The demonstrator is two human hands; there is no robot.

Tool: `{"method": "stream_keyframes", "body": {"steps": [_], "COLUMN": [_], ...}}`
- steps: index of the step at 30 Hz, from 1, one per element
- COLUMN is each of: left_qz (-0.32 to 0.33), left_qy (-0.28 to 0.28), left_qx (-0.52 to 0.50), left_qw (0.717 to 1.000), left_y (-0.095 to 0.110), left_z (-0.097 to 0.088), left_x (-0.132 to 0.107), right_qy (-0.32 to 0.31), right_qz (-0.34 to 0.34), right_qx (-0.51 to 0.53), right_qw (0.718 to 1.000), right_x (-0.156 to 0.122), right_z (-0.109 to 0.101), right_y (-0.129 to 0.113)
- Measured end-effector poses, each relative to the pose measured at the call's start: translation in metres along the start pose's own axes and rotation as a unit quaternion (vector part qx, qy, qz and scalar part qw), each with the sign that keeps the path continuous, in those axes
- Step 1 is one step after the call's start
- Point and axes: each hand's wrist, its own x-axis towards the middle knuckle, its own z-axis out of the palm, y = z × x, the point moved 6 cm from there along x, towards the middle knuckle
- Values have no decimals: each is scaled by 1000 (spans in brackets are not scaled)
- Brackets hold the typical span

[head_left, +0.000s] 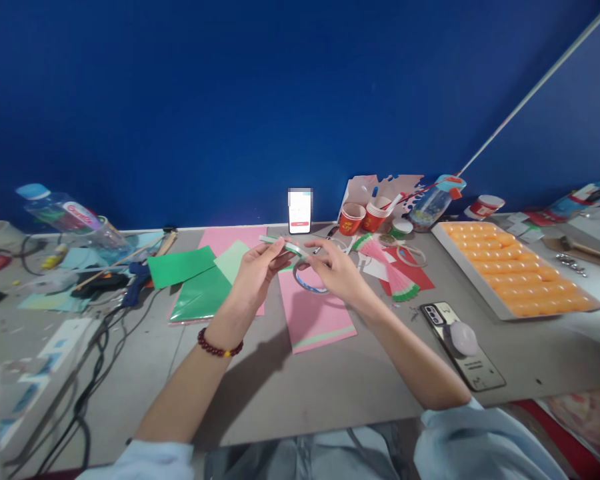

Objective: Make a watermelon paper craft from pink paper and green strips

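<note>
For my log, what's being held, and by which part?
The left hand pinches a green-and-white strip near its middle; the right hand overlaps its end and a tape roll, grip unclear.

A strip [294, 248] spans the hands [257, 270] above the counter [330, 393], with a sheet [320, 320] beneath. Straight beyond them, a phone [300, 213] stands before the wall [290, 100]. Left of them lie papers [183, 268], then cables [100, 340]; farther left, a bottle [67, 212] is beyond them and a power strip [50, 383] nearer the person. Right and beyond stand cups [352, 220] and a jug [433, 205]; farther right lies a tray [479, 285], with a second phone [480, 373] on its near side.
</note>
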Motion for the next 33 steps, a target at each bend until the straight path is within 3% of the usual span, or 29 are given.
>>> {"method": "stream_keyframes", "body": {"steps": [5, 16, 26, 33], "left_qz": [-4, 63, 115, 100], "left_qy": [-8, -49, -2, 13], "left_qx": [11, 121, 136, 103], "left_qw": [1000, 989, 984, 990], "left_y": [-1, -6, 2, 2], "left_z": [0, 3, 5, 6], "left_x": [2, 5, -2, -3], "right_qy": [-8, 76, 69, 64], "right_qz": [-4, -43, -68, -75], "right_qx": [4, -88, -102, -124], "right_qw": [1000, 992, 990, 987], "right_x": [0, -9, -17, -20], "right_z": [0, -15, -11, -7], "right_y": [-1, -18, -29, -32]}}
